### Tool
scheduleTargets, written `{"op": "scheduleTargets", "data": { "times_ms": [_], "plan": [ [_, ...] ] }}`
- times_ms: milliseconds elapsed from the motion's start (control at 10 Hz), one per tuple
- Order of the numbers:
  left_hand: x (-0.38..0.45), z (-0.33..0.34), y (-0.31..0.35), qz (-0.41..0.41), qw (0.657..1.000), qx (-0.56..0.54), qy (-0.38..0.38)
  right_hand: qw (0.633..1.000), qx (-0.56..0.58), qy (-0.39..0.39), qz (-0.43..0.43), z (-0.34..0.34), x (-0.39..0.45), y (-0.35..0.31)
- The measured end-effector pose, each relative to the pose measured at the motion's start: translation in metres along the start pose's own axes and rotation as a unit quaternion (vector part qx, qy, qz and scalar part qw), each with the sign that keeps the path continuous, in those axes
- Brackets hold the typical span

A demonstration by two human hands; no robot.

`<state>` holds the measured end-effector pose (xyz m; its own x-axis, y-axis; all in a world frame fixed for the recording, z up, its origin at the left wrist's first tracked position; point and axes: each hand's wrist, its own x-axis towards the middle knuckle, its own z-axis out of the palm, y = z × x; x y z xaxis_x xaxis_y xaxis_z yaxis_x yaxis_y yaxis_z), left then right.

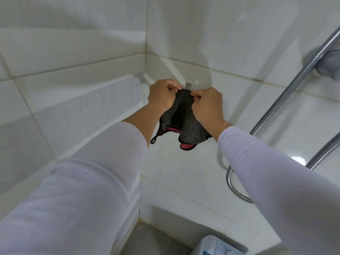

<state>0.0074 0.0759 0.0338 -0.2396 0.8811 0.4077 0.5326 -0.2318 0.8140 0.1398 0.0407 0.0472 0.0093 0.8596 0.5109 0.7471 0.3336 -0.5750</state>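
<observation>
- While you hold it up in the tiled corner, the black garment (184, 122) hangs between your two hands, just below a small wall hook (189, 85). Whether the cloth touches the hook cannot be told.
- Left hand (162, 94): your fingers are curled and pinch the top edge of the cloth on its left side.
- Right hand (207, 105): your thumb and fingers pinch the same top edge on its right side, close beside the left hand.
- The cloth looks soft and light. It sags in loose folds below your grip and holds no shape of its own. Red trim (185, 147) shows along the lower hem.
- A thin loop strap (154, 140) dangles free at the lower left. It looks likely to swing or snag.
- Probably neither slippery nor fragile. If damp it would cling and weigh a little more, but wet or dry cannot be told.
- Best hold, by my judgement: the bunched top edge, where you already have it. A light pinch is enough; no squeeze needed.
- For hanging, the doubled top edge or the strap looks like the part to offer the hook.
- A shower hose (287, 92) runs down the wall at the right, well apart from the cloth.
</observation>
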Motion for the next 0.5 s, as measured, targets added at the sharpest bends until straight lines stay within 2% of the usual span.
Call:
{"op": "scheduleTargets", "data": {
  "times_ms": [200,300,400,500],
  "plan": [
    [-0.021,0.020,-0.013,-0.050,0.996,-0.070,-0.002,0.998,0.043,-0.024,0.040,0.018,-0.005,0.011],
    [-0.045,0.037,-0.024,-0.099,0.990,-0.096,-0.014,0.994,0.044,-0.078,0.060,0.028,-0.016,0.025],
    [-0.066,0.050,-0.033,-0.142,0.982,-0.120,-0.011,0.991,0.070,-0.096,0.062,0.028,-0.032,0.042],
    [-0.124,0.053,-0.067,-0.212,0.970,-0.115,-0.013,0.991,0.050,-0.107,0.064,0.023,-0.097,0.078]
  ]
}}
